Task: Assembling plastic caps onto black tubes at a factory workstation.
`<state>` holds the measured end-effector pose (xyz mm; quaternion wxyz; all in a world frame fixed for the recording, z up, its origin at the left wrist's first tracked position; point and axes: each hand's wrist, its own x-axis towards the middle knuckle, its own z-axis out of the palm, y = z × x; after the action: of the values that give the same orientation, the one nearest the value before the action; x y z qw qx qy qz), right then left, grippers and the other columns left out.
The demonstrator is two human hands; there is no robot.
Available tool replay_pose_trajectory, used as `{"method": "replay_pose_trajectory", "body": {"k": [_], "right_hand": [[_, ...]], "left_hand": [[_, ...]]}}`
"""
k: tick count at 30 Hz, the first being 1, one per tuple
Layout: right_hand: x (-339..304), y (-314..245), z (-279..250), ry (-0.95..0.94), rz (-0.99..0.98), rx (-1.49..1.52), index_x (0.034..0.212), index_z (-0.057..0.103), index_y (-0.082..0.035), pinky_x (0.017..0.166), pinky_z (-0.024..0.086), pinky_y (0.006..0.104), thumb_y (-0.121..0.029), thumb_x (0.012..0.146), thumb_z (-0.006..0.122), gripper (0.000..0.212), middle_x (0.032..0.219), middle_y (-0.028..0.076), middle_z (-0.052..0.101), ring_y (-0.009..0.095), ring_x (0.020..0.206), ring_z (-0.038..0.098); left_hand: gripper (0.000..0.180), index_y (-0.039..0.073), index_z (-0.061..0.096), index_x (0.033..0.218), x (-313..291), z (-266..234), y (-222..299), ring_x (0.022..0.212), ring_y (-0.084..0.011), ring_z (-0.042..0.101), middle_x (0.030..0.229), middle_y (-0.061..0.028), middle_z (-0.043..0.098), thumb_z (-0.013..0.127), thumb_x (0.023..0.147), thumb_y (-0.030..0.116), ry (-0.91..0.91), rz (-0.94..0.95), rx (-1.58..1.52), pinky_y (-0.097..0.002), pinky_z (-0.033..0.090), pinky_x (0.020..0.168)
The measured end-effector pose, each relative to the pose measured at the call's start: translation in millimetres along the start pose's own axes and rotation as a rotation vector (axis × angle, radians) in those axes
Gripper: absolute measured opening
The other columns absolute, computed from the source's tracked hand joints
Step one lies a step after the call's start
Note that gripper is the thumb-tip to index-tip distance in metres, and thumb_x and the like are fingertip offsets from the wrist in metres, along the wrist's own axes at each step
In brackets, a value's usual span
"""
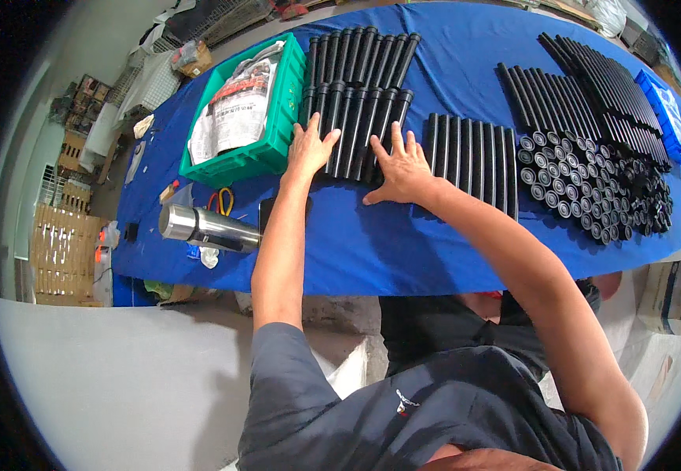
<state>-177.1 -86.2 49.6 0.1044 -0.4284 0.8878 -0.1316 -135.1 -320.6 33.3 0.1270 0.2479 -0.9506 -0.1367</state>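
Observation:
Fingers spread, my left hand (310, 149) rests at the left end of a near row of black capped tubes (346, 133). My right hand (403, 169), also open, lies at that row's right end, its thumb pointing left over the blue cloth. Both hands frame the row between them; whether the fingertips press on the tubes is hard to tell. A second row of capped tubes (362, 56) lies just beyond, meeting the first. To the right of my right hand is a row of plain black tubes (472, 161) laid side by side.
A green crate (279, 129) holding newspaper (238, 106) stands left of my left hand. Nearer lie a steel flask (227, 230) and yellow-handled scissors (226, 198). At right are round black caps (564, 180), more tubes (549, 98) and a blue tray (662, 114), on blue cloth (340, 259).

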Motion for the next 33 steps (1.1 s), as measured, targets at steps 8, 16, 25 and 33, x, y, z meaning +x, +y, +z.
{"method": "replay_pose_trajectory", "body": {"k": [8,16,25,33], "right_hand": [[8,-9,12,0.018,-0.021,-0.002,0.156,0.019,-0.009,0.115,0.021,0.0618,-0.065,0.06,0.082,0.128,0.158,0.034,0.004,0.058,0.143,0.009],[20,5,8,-0.002,0.056,-0.028,0.158,0.014,-0.013,0.116,0.015,0.0625,-0.073,0.055,0.079,0.136,0.157,0.036,-0.002,0.057,0.144,0.006],[28,13,15,-0.012,-0.02,-0.02,0.155,0.019,-0.006,0.118,0.014,0.0593,-0.074,0.06,0.076,0.13,0.155,0.04,0.001,0.06,0.142,0.009],[34,18,6,-0.045,-0.051,-0.067,0.154,0.018,-0.002,0.117,0.016,0.0603,-0.073,0.063,0.074,0.128,0.154,0.041,0.004,0.062,0.14,0.012]], "left_hand": [[0.091,0.011,0.035,0.151,-6,-7,11,0.126,-0.0496,0.048,0.139,-0.041,0.04,0.063,0.083,0.064,-0.01,-0.053,0.058,-0.05,0.043,0.104],[0.096,0.016,0.032,0.153,-5,-7,13,0.126,-0.0466,0.05,0.141,-0.0369,0.042,0.071,0.077,0.059,-0.069,-0.074,0.014,-0.0492,0.043,0.104],[0.091,0.016,0.037,0.151,-5,-2,14,0.121,-0.0446,0.054,0.134,-0.0331,0.049,0.074,0.075,0.05,-0.028,-0.055,-0.001,-0.0482,0.046,0.1],[0.091,0.017,0.038,0.151,-3,-3,20,0.121,-0.0445,0.053,0.133,-0.0328,0.049,0.075,0.074,0.05,-0.013,-0.088,0.012,-0.0486,0.045,0.101]]}}
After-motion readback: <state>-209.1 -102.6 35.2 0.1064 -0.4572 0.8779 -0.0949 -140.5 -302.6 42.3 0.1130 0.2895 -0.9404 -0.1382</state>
